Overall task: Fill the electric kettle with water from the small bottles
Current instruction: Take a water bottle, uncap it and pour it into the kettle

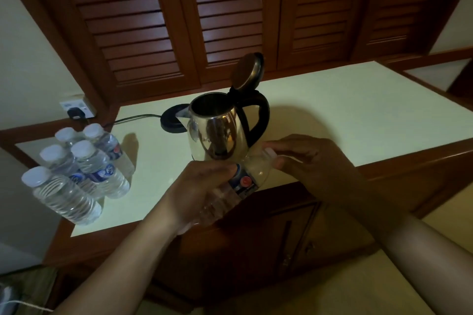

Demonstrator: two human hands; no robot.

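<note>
The pale counter (332, 115) carries it all: the steel kettle (217, 133) stands near the front edge, off its black base (172, 120), with its lid (247, 71) tipped fully back and its mouth clear. 5 sealed bottles (84, 169) wait at the left end. Your left hand (202, 192) wraps the body of a 6th bottle (243, 184), tilted just in front of the kettle, while your right hand (312, 161) pinches its white cap (271, 154). Grip the body lightly so nothing squirts out, and keep the neck angled upward as you twist.
</note>
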